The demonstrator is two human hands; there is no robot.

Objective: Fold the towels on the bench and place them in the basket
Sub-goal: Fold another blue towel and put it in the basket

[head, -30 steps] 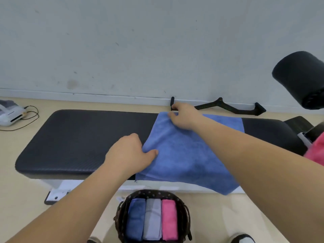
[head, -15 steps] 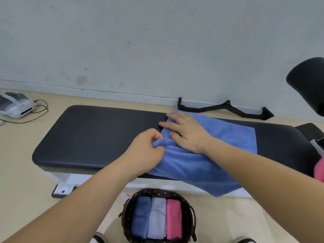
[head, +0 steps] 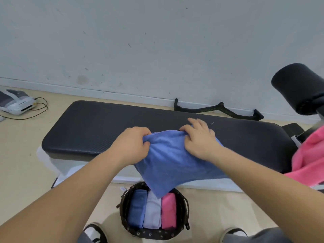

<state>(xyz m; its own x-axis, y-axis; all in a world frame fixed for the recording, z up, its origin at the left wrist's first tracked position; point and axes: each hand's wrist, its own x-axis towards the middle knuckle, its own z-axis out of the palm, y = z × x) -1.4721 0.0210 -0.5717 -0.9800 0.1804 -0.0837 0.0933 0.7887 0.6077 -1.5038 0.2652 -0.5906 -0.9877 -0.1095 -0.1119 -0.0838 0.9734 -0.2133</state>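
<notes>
A blue towel [head: 173, 163] lies bunched at the front edge of the black padded bench [head: 105, 127], its lower corner hanging over the basket. My left hand [head: 131, 142] grips the towel's upper left edge. My right hand [head: 199, 139] holds its upper right edge, fingers curled into the cloth. A dark round basket [head: 184, 223] stands on the floor below, holding three folded towels: blue [head: 136, 209], white [head: 152, 213] and pink [head: 168, 211]. A pink towel [head: 308, 156] drapes at the bench's right end.
A black roller pad [head: 298, 86] sticks out at the upper right. A black metal handle bar [head: 219, 109] lies on the floor by the wall. A white device with a cable [head: 19, 104] sits at the far left. My shoes [head: 94, 232] flank the basket.
Both hands have drawn the blue towel toward me, off the bench's far side; it now bunches at the front edge and hangs over the basket. The right hand went from flat to gripping.
</notes>
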